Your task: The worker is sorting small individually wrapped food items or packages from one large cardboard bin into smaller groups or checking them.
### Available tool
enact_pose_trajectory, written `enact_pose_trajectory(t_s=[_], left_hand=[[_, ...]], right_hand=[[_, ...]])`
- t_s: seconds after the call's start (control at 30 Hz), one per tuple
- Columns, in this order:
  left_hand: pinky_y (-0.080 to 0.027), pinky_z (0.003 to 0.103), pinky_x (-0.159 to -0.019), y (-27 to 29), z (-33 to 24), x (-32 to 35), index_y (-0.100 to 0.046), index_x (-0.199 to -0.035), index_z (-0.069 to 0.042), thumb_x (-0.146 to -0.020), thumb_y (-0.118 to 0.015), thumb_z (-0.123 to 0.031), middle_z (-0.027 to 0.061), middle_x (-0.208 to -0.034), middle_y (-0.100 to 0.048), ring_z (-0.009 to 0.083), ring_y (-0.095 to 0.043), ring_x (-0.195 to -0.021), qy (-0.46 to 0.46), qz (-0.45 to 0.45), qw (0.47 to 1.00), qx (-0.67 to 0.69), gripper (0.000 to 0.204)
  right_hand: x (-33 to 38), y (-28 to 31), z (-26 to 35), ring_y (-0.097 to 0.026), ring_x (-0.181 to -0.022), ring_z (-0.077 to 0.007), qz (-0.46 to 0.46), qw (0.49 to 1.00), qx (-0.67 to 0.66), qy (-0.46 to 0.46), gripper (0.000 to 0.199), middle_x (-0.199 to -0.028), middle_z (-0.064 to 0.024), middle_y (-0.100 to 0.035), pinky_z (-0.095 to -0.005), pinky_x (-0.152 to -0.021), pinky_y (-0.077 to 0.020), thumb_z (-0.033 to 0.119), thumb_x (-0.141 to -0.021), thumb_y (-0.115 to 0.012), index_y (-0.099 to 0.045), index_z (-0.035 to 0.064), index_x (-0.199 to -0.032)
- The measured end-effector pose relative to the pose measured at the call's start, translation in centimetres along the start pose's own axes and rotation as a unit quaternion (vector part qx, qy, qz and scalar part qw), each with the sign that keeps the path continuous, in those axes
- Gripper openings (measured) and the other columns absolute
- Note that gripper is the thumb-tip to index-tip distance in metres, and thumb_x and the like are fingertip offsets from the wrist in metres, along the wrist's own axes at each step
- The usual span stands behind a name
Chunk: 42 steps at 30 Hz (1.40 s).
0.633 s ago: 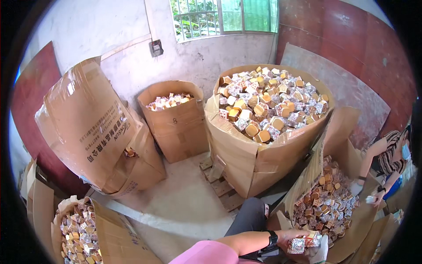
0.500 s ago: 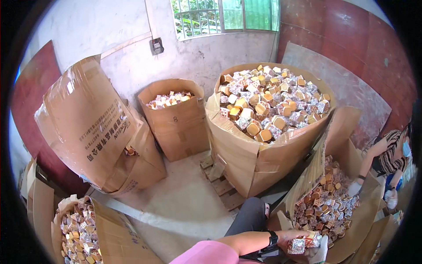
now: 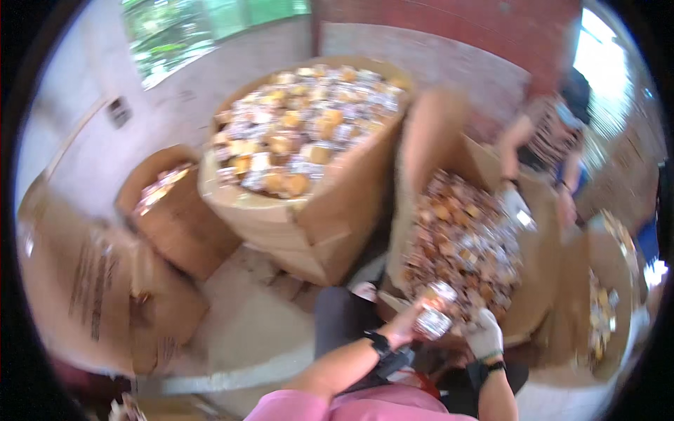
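Observation:
My bare left hand (image 3: 401,328) is closed round a couple of small shiny blocks (image 3: 434,319), silver with orange-red patches, held over the near edge of an open carton (image 3: 544,281). A loose heap of similar small blocks (image 3: 460,238), brown, orange and silver, fills that carton. To the right of the held blocks, my right hand (image 3: 484,337) in a white glove reaches to the near side of the heap. Blur smears its fingers, so whether they grip a block is unclear.
A big carton (image 3: 316,245) heaped with silver and golden blocks stands ahead, a smaller carton (image 3: 186,228) left of it. A tall carton (image 3: 98,281) leans at far left. Across my carton, a co-worker's gloved hand (image 3: 518,209) reaches in. Another carton (image 3: 583,302) holds blocks at right.
My view has swung right, so the cartons sit further left. Both forearms and the co-worker now show more fully. My left hand still holds the shiny blocks; my right hand is now apart from them.

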<state>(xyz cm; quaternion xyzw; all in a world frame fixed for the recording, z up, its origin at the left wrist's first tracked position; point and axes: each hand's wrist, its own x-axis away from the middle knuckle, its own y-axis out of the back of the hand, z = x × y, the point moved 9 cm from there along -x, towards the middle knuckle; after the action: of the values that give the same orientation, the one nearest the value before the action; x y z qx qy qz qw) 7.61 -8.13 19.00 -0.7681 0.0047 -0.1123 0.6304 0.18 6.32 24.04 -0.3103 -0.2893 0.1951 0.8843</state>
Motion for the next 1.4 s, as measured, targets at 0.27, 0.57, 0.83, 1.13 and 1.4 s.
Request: enact_pose_trajectory(t_s=[0.27,0.57,0.83,1.13,1.4], left_hand=[[-0.056,0.038,-0.076,-1.5,-0.6,-0.3,-0.051,-0.128,-0.013,-0.1,-0.039,-0.049,0.0047,-0.11,-0.064,0.0204,-0.066,-0.093,0.034,-0.184,0.974,-0.128,0.047],[-0.057,0.04,-0.072,0.4,-0.7,-1.5,-0.053,-0.124,-0.011,-0.097,-0.047,-0.046,0.0057,-0.106,-0.065,0.0216,-0.067,-0.088,0.014,-0.22,0.967,-0.125,0.044],[-0.057,0.039,-0.071,-1.1,-0.8,-0.9,-0.054,-0.122,-0.009,-0.096,-0.048,-0.049,0.0073,-0.099,-0.066,0.0222,-0.067,-0.084,0.023,-0.196,0.968,-0.155,0.048],[-0.055,0.036,-0.058,-2.1,-0.3,-1.9,-0.06,-0.11,-0.013,-0.097,-0.043,-0.049,0.0015,-0.085,-0.065,0.0194,-0.064,-0.069,0.026,-0.196,0.967,-0.163,0.042],[-0.053,0.04,-0.062,-2.6,0.5,-2.5,-0.059,-0.111,-0.014,-0.094,-0.046,-0.051,0.0039,-0.09,-0.065,0.0222,-0.064,-0.077,0.066,-0.283,0.942,-0.167,0.043]], right_hand=[[-0.1,5.5,-0.2,-0.057,-0.076,-0.0197,0.038,0.991,-0.127,-0.001,0.013,-0.089,-0.0061,-0.057,-0.0499,-0.085,-0.0522,0.01,-0.088,-0.057,-0.057,0.0074,-0.101],[1.6,4.4,-0.3,-0.05,-0.068,-0.0186,-0.029,0.992,-0.112,-0.047,0.009,-0.079,-0.0041,-0.05,-0.0432,-0.075,-0.0476,0.014,-0.088,-0.056,-0.052,0.009,-0.082],[2.8,4.3,0.1,-0.054,-0.07,-0.0193,0.043,0.998,-0.049,-0.008,0.008,-0.085,-0.0052,-0.054,-0.047,-0.076,-0.0493,0.015,-0.089,-0.058,-0.054,0.0083,-0.087],[5.6,4.2,-1.4,-0.058,-0.059,-0.0132,0.056,0.936,0.314,-0.148,0.025,-0.071,-0.0029,-0.056,-0.026,-0.053,-0.0497,0.029,-0.085,-0.067,-0.065,0.0046,-0.089],[4.7,4.8,-3.6,-0.065,-0.094,-0.0351,0.128,0.596,0.792,-0.023,0.05,-0.102,-0.0193,-0.068,-0.0418,-0.081,-0.0501,0.046,-0.079,-0.057,-0.067,0.0078,-0.11]])
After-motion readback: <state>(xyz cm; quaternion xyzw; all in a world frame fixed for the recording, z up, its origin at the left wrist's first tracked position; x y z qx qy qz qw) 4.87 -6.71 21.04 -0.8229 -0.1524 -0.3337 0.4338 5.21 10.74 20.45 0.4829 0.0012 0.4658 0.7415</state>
